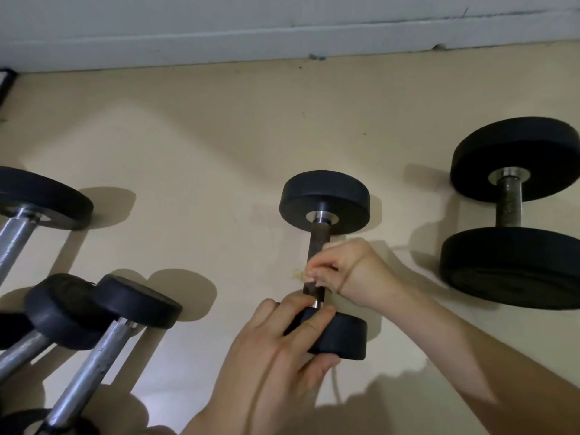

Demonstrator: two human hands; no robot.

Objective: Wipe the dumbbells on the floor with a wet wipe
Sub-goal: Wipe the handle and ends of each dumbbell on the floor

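Observation:
A small black dumbbell (324, 199) with a dark, rusty handle lies on the beige floor in the middle of the head view. My left hand (282, 350) grips its near weight from the left, fingers curled over the top. My right hand (345, 271) is closed around the handle just above that weight. A small pale scrap, perhaps the wet wipe (298, 274), shows at its fingertips; most of it is hidden.
A larger black dumbbell (511, 215) lies to the right. Several dumbbells with silver handles (94, 356) are bunched at the lower left. The white baseboard (282, 36) of the wall runs along the top. Bare beige floor (188, 136) lies between.

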